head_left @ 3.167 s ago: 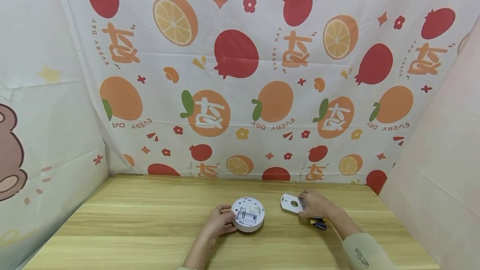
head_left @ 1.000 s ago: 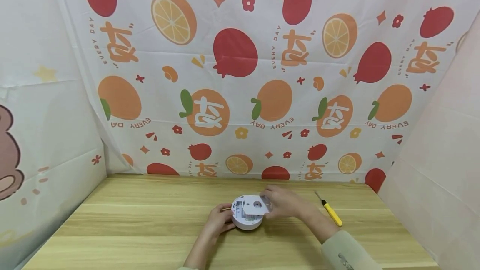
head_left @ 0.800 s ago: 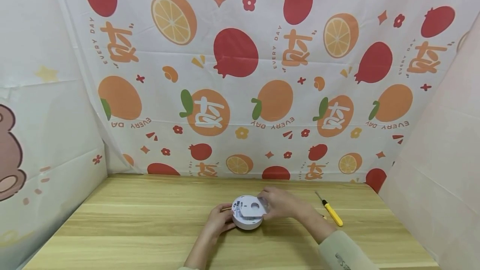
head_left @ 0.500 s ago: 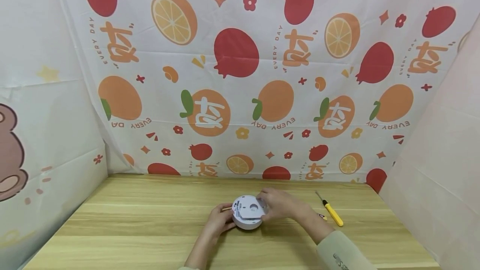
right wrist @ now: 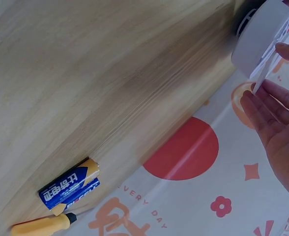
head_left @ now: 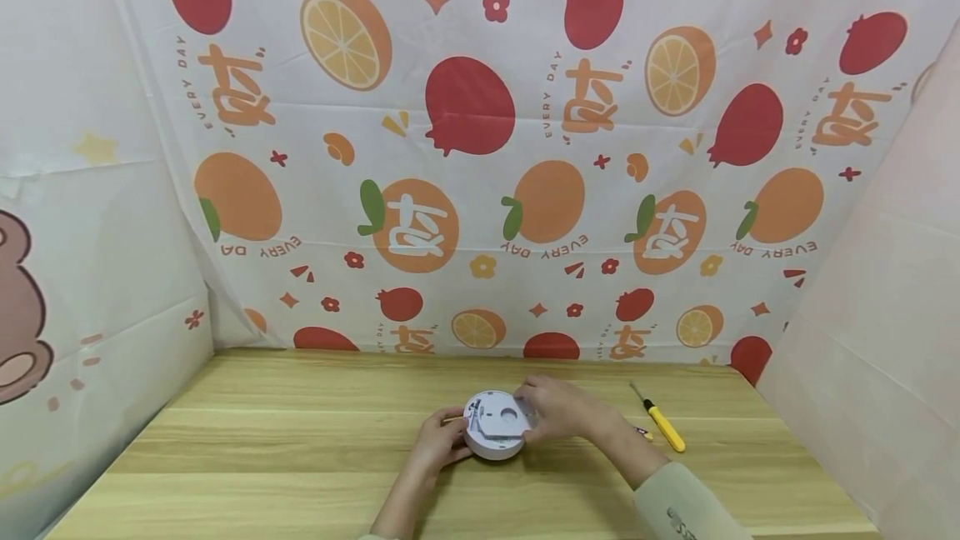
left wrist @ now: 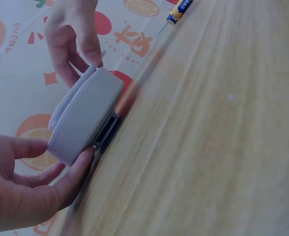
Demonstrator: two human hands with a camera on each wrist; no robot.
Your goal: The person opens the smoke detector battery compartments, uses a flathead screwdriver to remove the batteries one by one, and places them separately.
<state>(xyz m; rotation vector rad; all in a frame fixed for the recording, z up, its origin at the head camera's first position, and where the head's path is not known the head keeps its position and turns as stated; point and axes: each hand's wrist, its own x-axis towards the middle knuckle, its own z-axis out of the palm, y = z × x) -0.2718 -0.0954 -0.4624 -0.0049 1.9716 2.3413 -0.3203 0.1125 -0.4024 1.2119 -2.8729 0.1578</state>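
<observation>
A round white device (head_left: 491, 450) with an open battery compartment face up sits on the wooden table. My left hand (head_left: 438, 440) grips its left rim, thumb on one side and fingers low on the other. From the right, my right hand (head_left: 555, 408) pinches a flat white cover plate (head_left: 491, 425) with a round hole. The plate lies over the device's top face and covers most of it. In the left wrist view, the plate (left wrist: 68, 103) leans close along the device (left wrist: 93, 105), slightly raised at the right hand's end. Whether it is seated cannot be seen.
Two blue and yellow batteries (right wrist: 68, 188) lie side by side on the table to the right, mostly behind my right forearm in the head view. Beside them lies a yellow-handled screwdriver (head_left: 663, 427). A fruit-print cloth (head_left: 472, 215) hangs along the table's back edge.
My right hand has carried the plate left from near the batteries onto the device and lowered it. The screwdriver has come into view. My left hand stays at the rim.
</observation>
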